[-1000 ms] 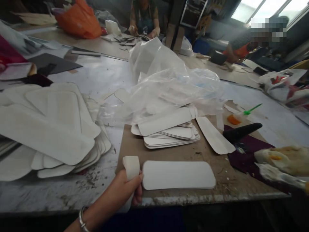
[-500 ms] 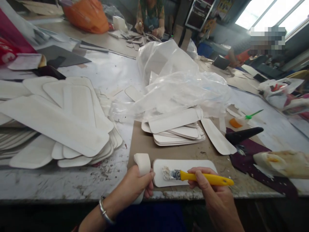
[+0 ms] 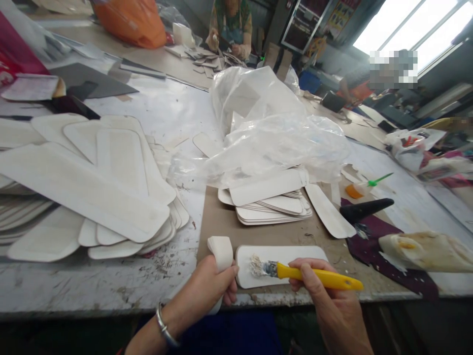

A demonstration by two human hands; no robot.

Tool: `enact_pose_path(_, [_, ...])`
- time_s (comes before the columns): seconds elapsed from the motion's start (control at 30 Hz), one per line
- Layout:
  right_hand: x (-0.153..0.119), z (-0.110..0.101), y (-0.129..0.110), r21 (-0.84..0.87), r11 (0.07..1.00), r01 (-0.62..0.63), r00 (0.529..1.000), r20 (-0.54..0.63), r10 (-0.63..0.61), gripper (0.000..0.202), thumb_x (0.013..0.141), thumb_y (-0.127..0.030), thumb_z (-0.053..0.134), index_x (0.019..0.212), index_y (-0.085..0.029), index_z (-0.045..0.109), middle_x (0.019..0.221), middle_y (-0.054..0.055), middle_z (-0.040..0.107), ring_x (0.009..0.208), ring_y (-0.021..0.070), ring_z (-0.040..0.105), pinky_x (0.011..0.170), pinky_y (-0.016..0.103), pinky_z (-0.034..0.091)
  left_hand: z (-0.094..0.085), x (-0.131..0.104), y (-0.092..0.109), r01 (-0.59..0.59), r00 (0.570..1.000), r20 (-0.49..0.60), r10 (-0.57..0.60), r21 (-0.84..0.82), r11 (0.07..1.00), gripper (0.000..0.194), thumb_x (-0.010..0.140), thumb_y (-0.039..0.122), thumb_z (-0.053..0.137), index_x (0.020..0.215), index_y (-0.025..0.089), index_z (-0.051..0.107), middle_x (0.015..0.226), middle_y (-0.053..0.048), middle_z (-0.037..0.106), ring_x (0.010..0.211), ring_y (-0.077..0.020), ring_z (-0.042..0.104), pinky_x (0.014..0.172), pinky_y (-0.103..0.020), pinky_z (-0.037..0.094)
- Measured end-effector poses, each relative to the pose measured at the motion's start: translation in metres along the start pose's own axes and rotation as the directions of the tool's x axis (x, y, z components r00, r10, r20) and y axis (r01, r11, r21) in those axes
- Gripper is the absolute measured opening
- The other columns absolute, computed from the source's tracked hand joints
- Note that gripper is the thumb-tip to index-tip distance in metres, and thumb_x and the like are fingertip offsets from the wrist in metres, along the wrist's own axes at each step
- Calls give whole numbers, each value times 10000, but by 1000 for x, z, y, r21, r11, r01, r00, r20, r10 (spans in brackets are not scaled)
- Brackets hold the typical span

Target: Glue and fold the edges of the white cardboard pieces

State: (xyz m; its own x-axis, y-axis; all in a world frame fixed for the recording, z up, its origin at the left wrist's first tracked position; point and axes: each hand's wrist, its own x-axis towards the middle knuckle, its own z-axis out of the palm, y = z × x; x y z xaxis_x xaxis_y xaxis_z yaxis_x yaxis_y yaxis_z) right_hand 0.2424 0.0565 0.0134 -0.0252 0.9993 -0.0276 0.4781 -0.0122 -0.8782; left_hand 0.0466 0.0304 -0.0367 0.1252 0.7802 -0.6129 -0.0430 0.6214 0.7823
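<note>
My right hand (image 3: 325, 291) grips the yellow handle of a brush (image 3: 314, 275), whose pale bristles are over a white rounded panel (image 3: 246, 254) near the table's front edge. My left hand (image 3: 214, 283) is closed on a curled white strip (image 3: 221, 250), just left of that panel, with a silver bangle on the wrist. Behind the panel lies a stack of similar white panels (image 3: 266, 190) on brown board (image 3: 218, 224). One more panel (image 3: 328, 209) leans out to the stack's right.
A large pile of white panels (image 3: 121, 197) covers the left side. Clear plastic sheeting (image 3: 273, 133) lies behind the stack. On the right are a black tool (image 3: 369, 209), dark purple cloth (image 3: 384, 246) and a pale roll (image 3: 424, 251). A person (image 3: 231, 29) works across the table.
The view has shifted slightly, moving the items on the right leftward. The brush has moved slightly right relative to the panel's left end. Both hands keep their holds.
</note>
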Motion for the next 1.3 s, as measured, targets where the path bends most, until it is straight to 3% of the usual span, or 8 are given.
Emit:
enact_pose_path(0.13, [-3,7,-3,49,999,-16,1000,28,15,286,797,-460,569,797,-186,650,621,25,590,603,167,595,555,239,515,1,-1,1,18,1000,-23,-18,11,1000,388,595,520,466,481,153,513,464,-77,555,422,-150,496,474,-263,400])
enact_pose_path(0.27, [-2,3,2,-2,999,-54,998,-39,54,301,777,-483,581,800,-191,649,656,30,608,591,168,592,559,250,519,2,0,0,35,999,-43,-34,17,999,386,583,520,467,473,153,515,460,-77,553,417,-147,494,467,-259,391])
enact_pose_path(0.4, [3,-22,15,-168,986,5,998,-58,-15,314,758,-495,589,787,-189,656,665,48,639,617,200,631,553,261,533,3,1,0,42,998,-57,-41,27,999,392,579,527,475,453,158,517,438,-71,545,403,-147,489,452,-256,381])
enact_pose_path(0.6, [7,-60,32,-353,933,-64,988,-153,10,352,774,-526,546,862,-198,637,684,36,660,629,203,652,549,258,520,5,5,-5,59,996,-74,-56,33,998,421,566,555,493,434,157,524,427,-77,553,387,-149,488,439,-253,379])
enact_pose_path(0.73, [11,-76,39,-441,895,-76,979,-203,-17,356,783,-538,518,852,-208,631,729,35,674,657,204,654,610,282,512,6,8,-13,57,992,-116,-55,11,998,435,556,572,546,433,154,534,410,-68,544,374,-163,492,423,-258,391])
enact_pose_path(0.87, [13,-87,40,-483,872,-79,962,-267,-62,371,784,-552,491,813,-208,624,723,43,668,668,220,647,647,320,500,6,5,-14,23,992,-121,-20,24,999,401,641,509,563,465,149,554,444,-62,568,400,-162,509,441,-246,403])
enact_pose_path(1.1, [16,-98,39,-616,784,81,935,-226,-274,276,834,-445,467,819,-207,606,772,47,659,709,202,633,716,305,494,8,3,-13,17,988,-152,-11,34,999,381,633,491,545,449,157,547,425,-31,560,401,-156,503,440,-233,384])
enact_pose_path(1.3, [14,-90,38,-618,755,220,906,-157,-393,207,858,-350,475,804,-191,597,750,39,647,692,172,629,665,256,493,9,2,-10,-3,992,-129,12,64,998,431,639,536,528,441,153,539,421,-38,560,399,-145,489,461,-229,368])
